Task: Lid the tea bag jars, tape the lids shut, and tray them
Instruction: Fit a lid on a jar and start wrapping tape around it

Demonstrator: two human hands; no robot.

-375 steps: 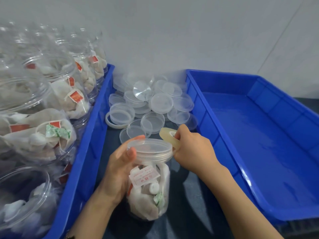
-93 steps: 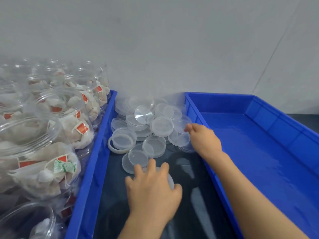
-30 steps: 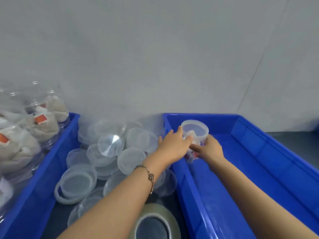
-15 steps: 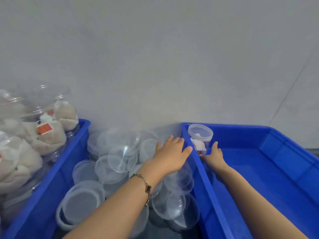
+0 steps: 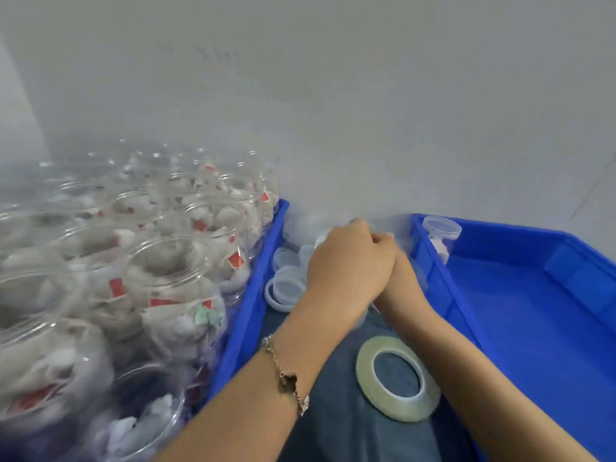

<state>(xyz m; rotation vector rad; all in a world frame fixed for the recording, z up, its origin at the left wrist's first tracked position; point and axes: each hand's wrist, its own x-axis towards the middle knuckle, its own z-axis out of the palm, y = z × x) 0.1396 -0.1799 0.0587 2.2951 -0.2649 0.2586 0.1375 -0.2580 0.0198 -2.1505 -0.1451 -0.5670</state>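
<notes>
My left hand (image 5: 346, 265), with a bracelet on its wrist, hovers over the pile of clear lids (image 5: 286, 281) between the two trays. Its fingers curl down into the pile, and what they hold is hidden. My right hand (image 5: 401, 281) lies under and behind the left one, so only its wrist and back show. One lidded tea bag jar (image 5: 440, 236) stands in the far left corner of the right blue tray (image 5: 540, 328). The tape roll (image 5: 396, 378) lies flat on the dark table, near my forearms.
The left blue tray (image 5: 246, 315) is packed with several open jars of tea bags (image 5: 173, 281), blurred by camera motion. A grey wall stands close behind everything. The right tray's floor is bare apart from the one jar.
Both hands have left the jar in the right tray and come together over the lid pile. The view has swung left and down, showing the open jars and the tape roll.
</notes>
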